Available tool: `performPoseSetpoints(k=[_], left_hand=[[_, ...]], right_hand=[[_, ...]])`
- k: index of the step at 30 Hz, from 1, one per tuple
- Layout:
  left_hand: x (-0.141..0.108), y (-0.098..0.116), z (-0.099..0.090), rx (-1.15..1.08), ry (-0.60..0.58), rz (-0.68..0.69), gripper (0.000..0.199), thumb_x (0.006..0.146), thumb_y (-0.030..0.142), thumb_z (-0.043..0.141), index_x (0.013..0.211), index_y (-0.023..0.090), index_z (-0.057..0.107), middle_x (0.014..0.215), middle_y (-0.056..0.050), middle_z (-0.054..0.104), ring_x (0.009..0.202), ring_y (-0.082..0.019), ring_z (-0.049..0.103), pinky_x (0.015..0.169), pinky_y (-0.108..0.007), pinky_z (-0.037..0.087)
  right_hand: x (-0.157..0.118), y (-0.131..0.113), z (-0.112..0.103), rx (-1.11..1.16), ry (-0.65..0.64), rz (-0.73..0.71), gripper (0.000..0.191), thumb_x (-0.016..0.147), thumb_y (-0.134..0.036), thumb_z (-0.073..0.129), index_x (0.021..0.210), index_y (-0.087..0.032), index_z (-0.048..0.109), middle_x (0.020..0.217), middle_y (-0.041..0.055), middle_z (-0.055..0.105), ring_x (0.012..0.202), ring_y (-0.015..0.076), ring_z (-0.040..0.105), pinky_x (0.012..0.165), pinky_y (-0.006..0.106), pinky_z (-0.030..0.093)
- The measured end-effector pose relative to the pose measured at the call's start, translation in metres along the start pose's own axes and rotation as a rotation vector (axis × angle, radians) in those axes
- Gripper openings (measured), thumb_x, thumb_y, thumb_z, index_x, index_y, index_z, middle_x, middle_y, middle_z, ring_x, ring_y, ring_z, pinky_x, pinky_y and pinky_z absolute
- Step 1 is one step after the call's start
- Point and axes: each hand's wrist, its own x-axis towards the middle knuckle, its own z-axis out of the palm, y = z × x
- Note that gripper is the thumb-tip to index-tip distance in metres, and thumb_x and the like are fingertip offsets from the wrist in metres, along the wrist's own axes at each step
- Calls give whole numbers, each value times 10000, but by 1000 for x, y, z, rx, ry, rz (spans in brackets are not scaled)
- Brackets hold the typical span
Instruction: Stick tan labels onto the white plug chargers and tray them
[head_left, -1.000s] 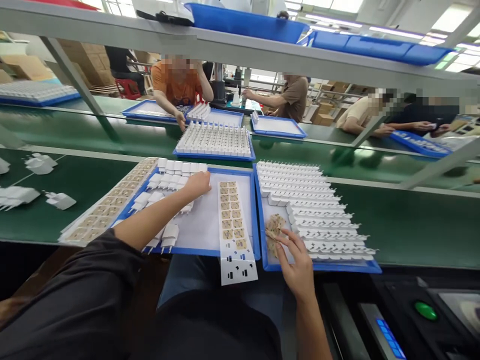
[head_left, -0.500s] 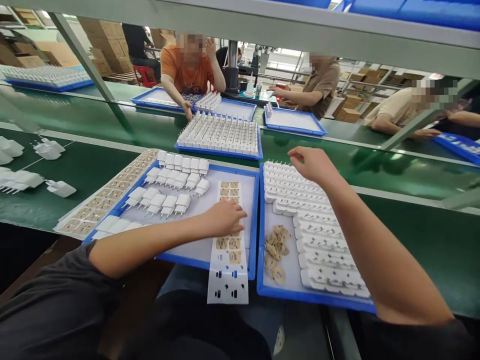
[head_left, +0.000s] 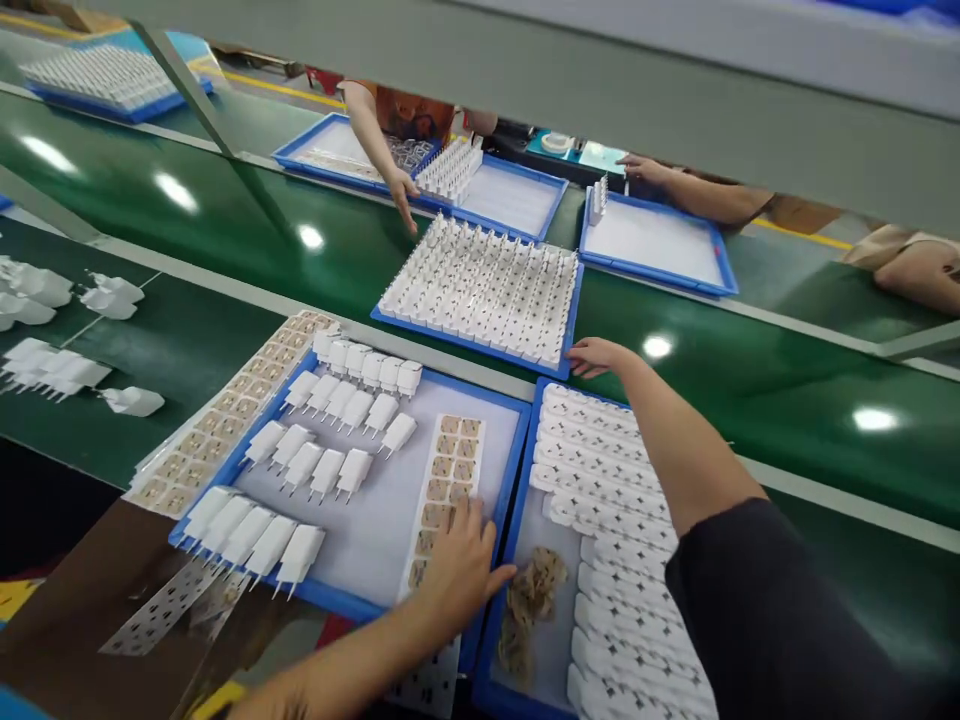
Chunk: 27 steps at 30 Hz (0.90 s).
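My left hand (head_left: 463, 555) lies with fingers apart on a sheet of tan stickers (head_left: 455, 468), which rests in a blue tray (head_left: 517, 425). Rows of white charger plugs (head_left: 302, 465) lie on their sides in that tray, pins towards me. Stretched forward, my right hand (head_left: 600, 357) has its fingertips at the near right corner of another blue tray (head_left: 480, 345), packed with upright chargers (head_left: 484, 285). The fingers look extended rather than wrapped around the rim. Below my right arm, a third tray (head_left: 491, 665) holds rows of white chargers (head_left: 622, 560) and crumpled tan pieces (head_left: 536, 590).
Long sticker sheets (head_left: 232, 410) lie left of my tray, with loose chargers (head_left: 56, 365) on the green surface beyond. Across the green belt (head_left: 300, 265), a co-worker's hand (head_left: 401, 190) hangs near the far trays (head_left: 517, 195). A metal shelf beam (head_left: 525, 90) crosses above.
My view has tilted down. My right hand has gone from above the right tray's chargers to the corner of the packed tray. My left hand remains on the sticker sheet, whose position has shifted.
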Motion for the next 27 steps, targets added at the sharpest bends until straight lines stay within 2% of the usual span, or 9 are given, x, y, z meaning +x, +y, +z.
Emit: performPoseSetpoints(k=[3,6,9,12,17,23,27], left_hand=[[5,17,3,-18,-31,-131,556,934,544,595,1293,125,666,1512,-252,528,1423,-456,471,1139,-656,387],[7,23,-2,-16,-85,-173,540,943,478,570,1312,93,659,1531,-263,509,1453,-449,446,1173,-633,368],[8,24,-8,32,-118,-179,546,952,472,534,1323,92,659,1541,-258,502,1475,-453,419,1174,-617,386],[8,21,-5,101,-131,-177,543,926,507,547,1305,142,684,1521,-246,531,1462,-463,440,1156,-601,432],[10,13,8,224,-81,-137,497,896,540,555,1254,233,713,1472,-200,593,1419,-457,500,1155,-583,458],[12,8,7,312,-138,-113,584,906,616,456,1236,212,719,1460,-190,602,1428,-450,491,1218,-553,400],[13,4,4,276,-121,-93,540,894,615,449,1135,229,740,1388,-176,645,1392,-442,525,1226,-544,390]], right_hand=[[8,-14,17,71,-25,11,273,990,-363,652,1147,-139,659,1024,47,722,805,139,709,700,299,624],[16,-24,24,120,-37,30,319,986,-373,652,1207,-143,642,1138,78,698,928,178,705,788,354,625],[24,-24,17,146,-39,51,347,980,-377,659,1232,-138,634,1178,95,687,974,195,701,825,376,620],[31,-7,-1,144,-35,80,351,979,-378,660,1236,-140,633,1191,97,685,992,201,699,842,388,617],[35,57,-37,116,-18,149,343,977,-376,663,1218,-133,640,1170,96,690,973,196,701,830,379,618],[19,161,-79,101,15,254,341,978,-377,662,1218,-136,641,1177,94,689,982,199,701,837,383,618],[-2,231,-101,84,72,314,343,983,-387,653,1226,-146,642,1202,96,686,1009,206,697,862,398,614]])
